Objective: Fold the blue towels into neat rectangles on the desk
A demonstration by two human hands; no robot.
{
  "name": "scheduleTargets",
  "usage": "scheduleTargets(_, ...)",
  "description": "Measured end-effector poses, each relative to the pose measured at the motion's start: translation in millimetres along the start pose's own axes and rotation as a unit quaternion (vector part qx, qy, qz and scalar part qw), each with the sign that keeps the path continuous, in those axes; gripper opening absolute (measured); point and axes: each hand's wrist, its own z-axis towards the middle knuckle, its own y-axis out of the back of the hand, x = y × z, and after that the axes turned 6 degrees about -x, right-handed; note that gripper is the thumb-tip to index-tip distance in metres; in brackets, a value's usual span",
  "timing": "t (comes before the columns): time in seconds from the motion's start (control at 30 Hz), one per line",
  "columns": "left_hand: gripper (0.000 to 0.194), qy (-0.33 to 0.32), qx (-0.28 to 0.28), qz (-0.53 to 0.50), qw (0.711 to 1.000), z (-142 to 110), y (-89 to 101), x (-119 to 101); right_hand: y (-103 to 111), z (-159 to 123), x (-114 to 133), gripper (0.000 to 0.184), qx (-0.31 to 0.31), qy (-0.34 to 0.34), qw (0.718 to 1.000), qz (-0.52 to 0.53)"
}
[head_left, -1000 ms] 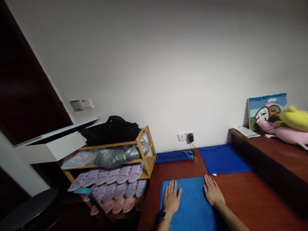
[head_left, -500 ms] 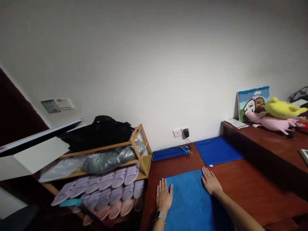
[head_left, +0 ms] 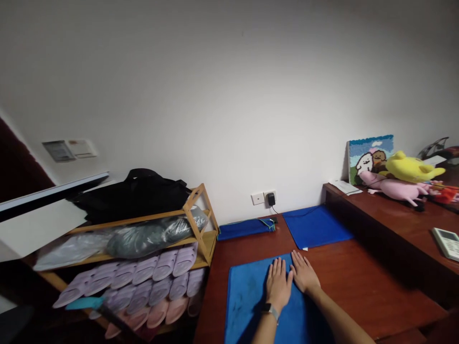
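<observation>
A light blue cloth (head_left: 247,296) lies spread flat on the reddish-brown wooden table (head_left: 362,282), with a few dark patches on its left half. My left hand (head_left: 278,284) rests flat on the cloth right of its middle, fingers stretched forward, a watch (head_left: 270,309) on the wrist. Beside it, my right hand (head_left: 304,273) lies flat at the cloth's far right corner, fingers extended. The two thumbs are close together. Behind the cloth are a folded dark blue cloth (head_left: 245,229) with a green edge and a flat dark blue cloth (head_left: 317,227) with a white tag.
A wooden rack (head_left: 201,229) at left holds a black bag (head_left: 136,196), plastic-wrapped things and several slippers (head_left: 165,265). A plugged-in adapter (head_left: 271,199) is on the wall. The raised ledge at right carries plush toys (head_left: 398,186), a picture (head_left: 369,155) and a remote control (head_left: 448,242).
My left hand has slid right across the cloth, from its left edge to beside my right hand. My right hand stays near the far right corner. The view has turned slightly right.
</observation>
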Motion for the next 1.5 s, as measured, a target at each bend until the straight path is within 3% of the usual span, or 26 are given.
scheduleTargets(0.07, 0.064, 0.005, 0.023, -0.007, 1.0, 0.8, -4.5, -10.3, -1.1, -0.2, -1.3, 0.068, -0.003, 0.005, 1.0, 0.003)
scheduleTargets(0.13, 0.066, 0.016, 0.035, -0.002, 0.999, -3.5, -2.7, -0.5, -2.6, -0.3, -1.9, 0.068, -0.01, 0.001, 1.0, 0.008)
scheduleTargets(0.2, 0.068, 0.041, 0.039, 0.013, 0.998, -12.3, 5.2, 25.9, -3.7, -0.2, -1.9, 0.069, -0.012, -0.006, 1.0, 0.008)
scheduleTargets(0.4, 0.071, 0.167, 0.034, 0.085, 0.982, -47.2, 40.6, 132.9, -5.2, 0.0, -2.5, 0.07, 0.004, -0.015, 1.0, 0.001)
scheduleTargets(0.5, 0.069, 0.19, 0.017, 0.101, 0.976, -57.5, 46.3, 157.1, -6.4, -1.0, -3.4, 0.071, -0.001, -0.017, 1.0, -0.002)
scheduleTargets(0.7, 0.07, 0.194, 0.02, 0.1, 0.976, -56.3, 53.0, 154.6, -8.8, -2.5, -4.3, 0.071, -0.001, -0.014, 1.0, -0.014)
scheduleTargets(0.8, 0.07, 0.197, 0.016, 0.095, 0.976, -47.0, 61.1, 143.3, -9.5, -1.6, -4.7, 0.071, -0.003, -0.013, 1.0, -0.009)
scheduleTargets(0.87, 0.07, 0.183, 0.003, 0.088, 0.979, -37.6, 61.7, 122.1, -9.5, -1.0, -4.8, 0.071, -0.002, -0.013, 1.0, -0.009)
scheduleTargets(0.93, 0.071, 0.144, -0.003, 0.071, 0.987, -27.9, 55.0, 87.5, -9.3, -0.8, -4.8, 0.071, -0.002, -0.013, 1.0, -0.012)
scheduleTargets(1.07, 0.067, 0.043, 0.021, 0.005, 0.999, -18.5, 23.7, 9.1, -10.7, -1.5, -6.1, 0.071, -0.008, -0.003, 1.0, -0.012)
scheduleTargets(1.17, 0.065, 0.017, 0.047, -0.032, 0.998, -22.7, 4.0, -16.9, -13.4, -1.7, -7.8, 0.071, -0.015, 0.008, 1.0, -0.007)
scheduleTargets(1.27, 0.066, 0.037, 0.047, -0.033, 0.998, -33.7, 4.3, -1.4, -14.7, -1.5, -8.4, 0.072, -0.019, 0.006, 1.0, -0.009)
scheduleTargets(1.5, 0.072, 0.169, 0.031, 0.046, 0.984, -77.8, 45.4, 110.8, -18.3, -1.5, -7.9, 0.073, -0.013, -0.002, 1.0, -0.016)
